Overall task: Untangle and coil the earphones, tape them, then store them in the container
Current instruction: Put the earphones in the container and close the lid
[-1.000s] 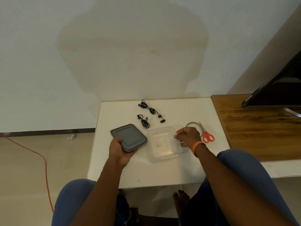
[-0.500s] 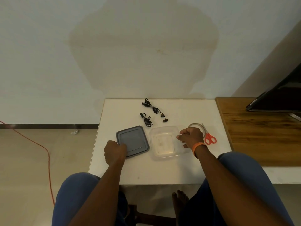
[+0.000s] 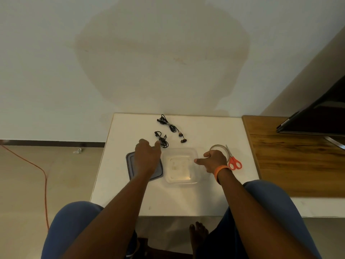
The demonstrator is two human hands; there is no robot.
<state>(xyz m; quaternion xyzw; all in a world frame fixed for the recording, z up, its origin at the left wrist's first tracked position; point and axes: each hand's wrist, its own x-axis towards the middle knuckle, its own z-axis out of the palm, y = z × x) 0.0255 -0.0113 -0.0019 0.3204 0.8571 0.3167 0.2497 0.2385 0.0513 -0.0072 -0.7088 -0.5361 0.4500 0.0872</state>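
Left hand (image 3: 147, 157) over grey lid (image 3: 130, 165), fingers spread, empty, reaching twelve o'clock at nearer earphones (image 3: 161, 140). Right hand (image 3: 214, 160) loosely curled, empty, at three o'clock of clear container (image 3: 181, 181).

A white rectangular tabletop (image 3: 186, 199) stands against a pale wall (image 3: 56, 71) that bears a large darker stain (image 3: 162, 62). To the right, a brown wooden surface (image 3: 291, 165) adjoins the tabletop, with a black flat screen (image 3: 321, 116) tilted above it. An orange cable (image 3: 42, 171) runs across the beige floor (image 3: 37, 184) at left, near a dark skirting strip (image 3: 56, 143).
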